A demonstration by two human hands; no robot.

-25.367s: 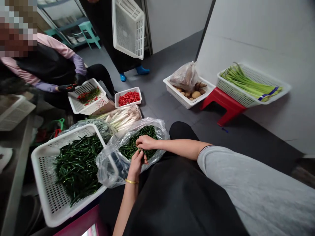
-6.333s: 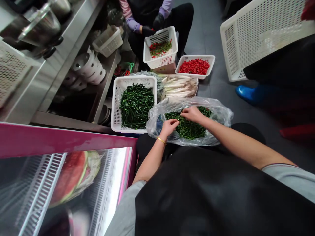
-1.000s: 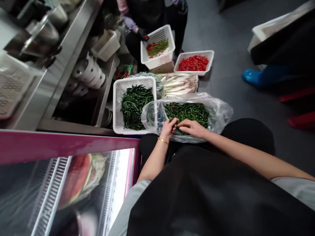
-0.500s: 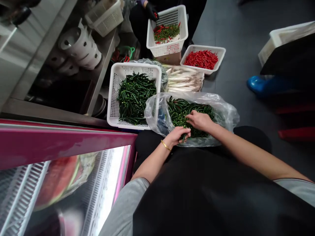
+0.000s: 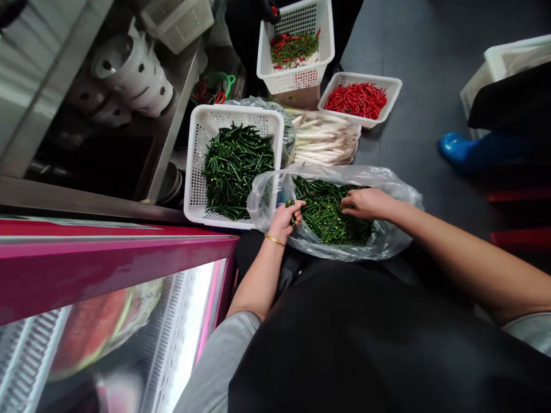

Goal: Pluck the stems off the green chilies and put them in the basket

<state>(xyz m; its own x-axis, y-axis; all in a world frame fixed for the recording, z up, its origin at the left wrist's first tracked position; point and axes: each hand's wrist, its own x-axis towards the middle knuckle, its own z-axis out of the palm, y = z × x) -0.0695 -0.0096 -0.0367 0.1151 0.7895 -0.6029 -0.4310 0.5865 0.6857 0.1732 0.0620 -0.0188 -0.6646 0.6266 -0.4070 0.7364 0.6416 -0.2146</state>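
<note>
Left hand (image 5: 283,221) shifted toward basket (image 5: 193,163) of green chillies (image 5: 239,172), curled round some; right hand (image 5: 365,203) half-curled over chilli-filled bag (image 5: 400,186), hold unclear.

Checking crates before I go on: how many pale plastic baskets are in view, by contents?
Green-chilli basket: 1
Red-chilli basket: 1
Basket of mixed red and green pieces: 1
Contents not clear: 2 (upper-left basket, right-edge basket)
Total: 5

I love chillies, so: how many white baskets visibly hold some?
3: green-chilli basket left of the bag; red-chilli basket beyond it; mixed basket, top centre. Others may be hidden.
</note>
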